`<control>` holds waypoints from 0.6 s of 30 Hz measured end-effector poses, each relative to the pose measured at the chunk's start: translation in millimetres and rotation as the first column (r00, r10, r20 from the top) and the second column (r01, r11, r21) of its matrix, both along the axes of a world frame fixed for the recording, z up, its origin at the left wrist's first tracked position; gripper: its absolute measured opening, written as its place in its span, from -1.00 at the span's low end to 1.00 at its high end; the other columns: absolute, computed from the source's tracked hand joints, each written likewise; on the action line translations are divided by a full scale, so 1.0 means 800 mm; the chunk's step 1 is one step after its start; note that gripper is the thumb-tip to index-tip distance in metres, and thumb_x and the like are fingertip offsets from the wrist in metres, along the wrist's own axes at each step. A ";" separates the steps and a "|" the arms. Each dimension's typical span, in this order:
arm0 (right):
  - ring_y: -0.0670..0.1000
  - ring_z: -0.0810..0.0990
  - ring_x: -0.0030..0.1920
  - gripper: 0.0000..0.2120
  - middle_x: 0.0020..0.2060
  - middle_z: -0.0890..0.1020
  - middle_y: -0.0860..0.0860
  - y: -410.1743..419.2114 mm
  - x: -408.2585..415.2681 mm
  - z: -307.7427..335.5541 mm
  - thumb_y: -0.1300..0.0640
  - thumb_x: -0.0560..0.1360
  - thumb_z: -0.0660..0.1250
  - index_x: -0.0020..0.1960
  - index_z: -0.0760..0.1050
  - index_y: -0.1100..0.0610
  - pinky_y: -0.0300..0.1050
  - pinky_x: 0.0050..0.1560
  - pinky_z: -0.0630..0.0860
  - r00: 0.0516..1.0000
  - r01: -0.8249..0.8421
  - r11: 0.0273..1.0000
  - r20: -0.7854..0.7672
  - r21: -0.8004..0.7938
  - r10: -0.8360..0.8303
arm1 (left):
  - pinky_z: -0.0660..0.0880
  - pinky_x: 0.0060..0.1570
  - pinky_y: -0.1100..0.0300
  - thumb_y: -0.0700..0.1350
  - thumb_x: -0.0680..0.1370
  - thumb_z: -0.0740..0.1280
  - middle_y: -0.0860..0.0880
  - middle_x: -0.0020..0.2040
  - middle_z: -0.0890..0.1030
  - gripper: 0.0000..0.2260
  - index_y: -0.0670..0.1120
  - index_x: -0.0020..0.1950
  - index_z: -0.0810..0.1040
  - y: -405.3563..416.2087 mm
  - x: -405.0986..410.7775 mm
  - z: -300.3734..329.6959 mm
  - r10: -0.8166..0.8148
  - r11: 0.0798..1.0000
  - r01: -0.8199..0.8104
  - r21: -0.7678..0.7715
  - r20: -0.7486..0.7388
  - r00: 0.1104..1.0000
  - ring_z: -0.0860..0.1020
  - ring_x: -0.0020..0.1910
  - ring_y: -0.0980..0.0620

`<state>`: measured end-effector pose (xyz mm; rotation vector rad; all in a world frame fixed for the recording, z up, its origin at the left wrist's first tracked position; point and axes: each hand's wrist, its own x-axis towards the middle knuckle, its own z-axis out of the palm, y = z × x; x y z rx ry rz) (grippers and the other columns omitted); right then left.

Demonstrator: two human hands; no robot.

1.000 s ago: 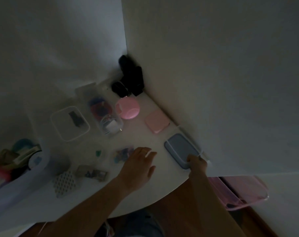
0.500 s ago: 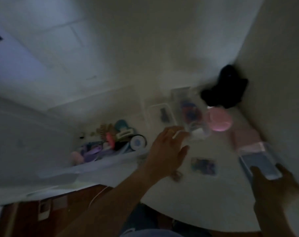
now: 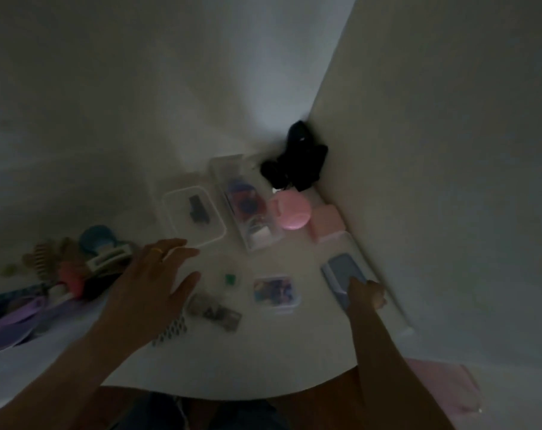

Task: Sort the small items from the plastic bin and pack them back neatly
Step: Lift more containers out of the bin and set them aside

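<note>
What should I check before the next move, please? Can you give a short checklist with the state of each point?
1. Left hand free, fingers spread: ok.
2. Right hand has contact with the blue lid: ok; firm grip: cannot tell.
3. Small box of coloured bits closed: cannot tell, too dark.
4. Long clear box open and reachable: ok.
5. Items left in the plastic bin: not ok, many remain.
6. Bare table space near the front: ok.
</note>
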<state>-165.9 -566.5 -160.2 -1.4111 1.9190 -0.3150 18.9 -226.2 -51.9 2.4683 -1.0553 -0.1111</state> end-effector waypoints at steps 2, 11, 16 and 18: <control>0.30 0.50 0.21 -0.51 0.24 0.50 0.32 -0.004 -0.006 -0.005 0.18 0.44 0.44 0.31 0.41 0.30 0.01 0.13 0.46 1.000 0.002 1.000 0.022 -0.003 -0.002 | 0.52 0.13 0.00 0.15 0.54 0.18 -0.02 0.26 0.55 -0.63 0.02 0.23 0.56 -0.018 -0.006 -0.005 -0.026 1.000 0.025 0.016 0.032 0.999 0.53 0.22 -0.07; 0.21 0.60 -0.12 -0.61 -0.04 0.60 0.25 -0.038 -0.065 -0.012 0.36 0.38 0.38 0.16 0.37 0.20 0.01 -0.16 0.55 0.993 -0.101 0.990 -0.067 -0.094 0.095 | 0.36 0.26 0.13 0.05 0.54 0.20 -0.09 0.22 0.58 -0.66 -0.08 0.19 0.60 -0.095 -0.051 -0.024 -0.176 0.984 0.176 0.007 0.103 0.979 0.48 0.22 -0.04; 0.30 0.57 0.09 -0.46 0.14 0.55 0.29 -0.034 -0.075 0.009 0.16 0.39 0.45 0.32 0.37 0.22 0.08 -0.02 0.54 0.929 -0.246 0.967 -0.269 0.064 0.254 | 0.42 0.27 0.05 0.05 0.57 0.21 -0.09 0.26 0.57 -0.66 -0.07 0.22 0.59 -0.091 -0.049 -0.025 -0.124 0.992 0.123 0.017 0.094 0.988 0.53 0.24 -0.10; 0.36 0.51 0.17 -0.44 0.20 0.49 0.35 -0.008 -0.042 0.040 0.09 0.39 0.46 0.32 0.39 0.22 0.15 0.12 0.49 0.907 -0.351 0.933 -0.271 -0.072 0.321 | 0.45 0.27 0.01 0.05 0.59 0.22 -0.10 0.29 0.56 -0.67 -0.07 0.26 0.58 -0.070 -0.037 -0.011 -0.041 0.999 0.041 -0.004 0.072 0.997 0.52 0.26 -0.12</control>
